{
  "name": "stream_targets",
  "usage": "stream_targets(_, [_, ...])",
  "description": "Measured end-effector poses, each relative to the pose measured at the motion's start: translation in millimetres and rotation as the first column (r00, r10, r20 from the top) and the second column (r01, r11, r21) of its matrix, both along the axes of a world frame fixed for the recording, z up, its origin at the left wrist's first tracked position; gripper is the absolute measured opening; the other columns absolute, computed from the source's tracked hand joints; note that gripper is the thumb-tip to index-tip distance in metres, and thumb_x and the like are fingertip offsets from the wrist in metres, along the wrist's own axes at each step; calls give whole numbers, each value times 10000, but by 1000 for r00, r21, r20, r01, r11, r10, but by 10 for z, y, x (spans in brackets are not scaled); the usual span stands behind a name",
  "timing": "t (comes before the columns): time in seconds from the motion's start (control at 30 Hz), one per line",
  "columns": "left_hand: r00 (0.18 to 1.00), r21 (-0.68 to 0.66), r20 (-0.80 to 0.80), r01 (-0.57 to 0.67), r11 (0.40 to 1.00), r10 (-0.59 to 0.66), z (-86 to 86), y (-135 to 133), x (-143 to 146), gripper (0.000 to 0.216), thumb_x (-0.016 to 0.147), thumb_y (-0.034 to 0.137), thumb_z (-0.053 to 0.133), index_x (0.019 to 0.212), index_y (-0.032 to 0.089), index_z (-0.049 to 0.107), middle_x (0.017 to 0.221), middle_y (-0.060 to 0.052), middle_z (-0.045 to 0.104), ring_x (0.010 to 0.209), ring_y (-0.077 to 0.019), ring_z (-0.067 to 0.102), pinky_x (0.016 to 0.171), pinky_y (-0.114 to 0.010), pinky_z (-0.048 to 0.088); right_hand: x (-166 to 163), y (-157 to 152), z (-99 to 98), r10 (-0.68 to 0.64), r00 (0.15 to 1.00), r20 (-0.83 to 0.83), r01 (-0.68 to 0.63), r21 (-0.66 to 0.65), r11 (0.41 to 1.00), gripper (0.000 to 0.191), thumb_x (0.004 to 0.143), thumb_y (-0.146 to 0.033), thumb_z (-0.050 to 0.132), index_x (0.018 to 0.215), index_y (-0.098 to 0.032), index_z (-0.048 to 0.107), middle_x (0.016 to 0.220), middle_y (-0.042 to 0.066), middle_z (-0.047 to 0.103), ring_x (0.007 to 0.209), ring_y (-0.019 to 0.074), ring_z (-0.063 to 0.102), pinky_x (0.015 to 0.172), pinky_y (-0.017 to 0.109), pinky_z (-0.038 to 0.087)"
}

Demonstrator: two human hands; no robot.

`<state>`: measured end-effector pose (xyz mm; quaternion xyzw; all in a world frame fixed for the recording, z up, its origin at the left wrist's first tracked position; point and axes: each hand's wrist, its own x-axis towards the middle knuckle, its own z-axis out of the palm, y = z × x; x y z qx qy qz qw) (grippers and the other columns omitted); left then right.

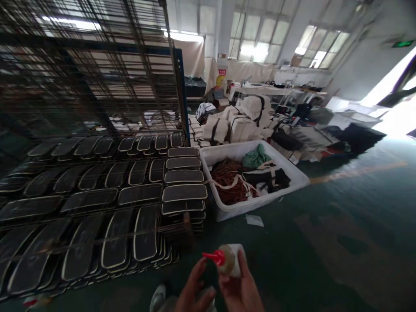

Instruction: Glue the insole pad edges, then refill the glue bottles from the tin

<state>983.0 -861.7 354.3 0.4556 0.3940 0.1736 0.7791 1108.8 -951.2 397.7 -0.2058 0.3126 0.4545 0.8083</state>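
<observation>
A squeeze bottle (231, 260) with a yellowish shoulder, a pale body and a red pointed nozzle lies tilted in my right hand (238, 284). My right fingers are wrapped round its body, and the nozzle points left. Close by the nozzle tip is my left hand (195, 288), its fingers apart and holding nothing. One left fingertip is very near the tip; I cannot tell whether it touches.
On the left, a wire rack (113, 234) bears many dark rounded panels with pale edges. Ahead stands a white tub (260, 203) with brown cords, a green bundle and dark cloth. Behind it are white bundles (240, 123). Scrap paper (254, 220) lies on the green floor.
</observation>
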Motion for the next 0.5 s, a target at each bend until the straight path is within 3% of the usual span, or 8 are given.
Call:
stream_targets(0.07, [999, 100, 37, -34, 994, 30, 153, 22, -156, 607, 477, 206, 887, 1037, 229, 655, 1271, -143, 611, 1271, -350, 482, 1024, -389, 438, -288, 188, -10, 120, 993, -22, -119, 17, 993, 450, 572, -333, 894, 896, -115, 670, 745, 68, 718, 463, 158, 591, 365, 213, 423])
stream_targets(0.17, [996, 304, 86, 9, 953, -36, 296, 57, -393, 684, 553, 305, 855, 1175, 187, 597, 1356, -154, 534, 1331, -347, 405, 1134, -412, 300, -650, 272, -37, 273, 962, -33, -273, -3, 962, 445, 587, -365, 890, 887, -113, 679, 714, 65, 717, 421, 147, 574, 358, 210, 429])
stream_targets(0.27, [985, 462, 148, 9, 887, -88, 291, 64, -685, 911, 556, 480, 818, 1332, 165, 459, 1429, -165, 437, 1340, -382, 364, 1131, -501, 275, -910, 237, -105, 395, 917, -58, -397, -11, 918, 414, 614, -330, 887, 902, -115, 682, 801, 87, 729, 593, 202, 668, 502, 257, 536])
stream_targets(0.37, [984, 494, 161, -10, 869, -80, 273, 78, -1028, 994, 545, 573, 790, 1367, 164, 409, 1370, -169, 474, 1249, -378, 452, 1078, -510, 337, -1195, 239, -153, 539, 840, -65, -540, 8, 842, 401, 645, -337, 872, 932, -128, 684, 884, 102, 728, 746, 249, 693, 634, 316, 574])
stream_targets(0.5, [978, 426, 206, -54, 903, -38, 333, 208, -1648, 1011, 544, 564, 796, 1386, 196, 374, 1174, -128, 588, 1031, -304, 580, 914, -432, 465, -1807, 426, -173, 689, 724, 41, -689, 6, 724, 417, 684, -491, 808, 919, -166, 696, 807, 93, 722, 760, 274, 692, 612, 336, 572])
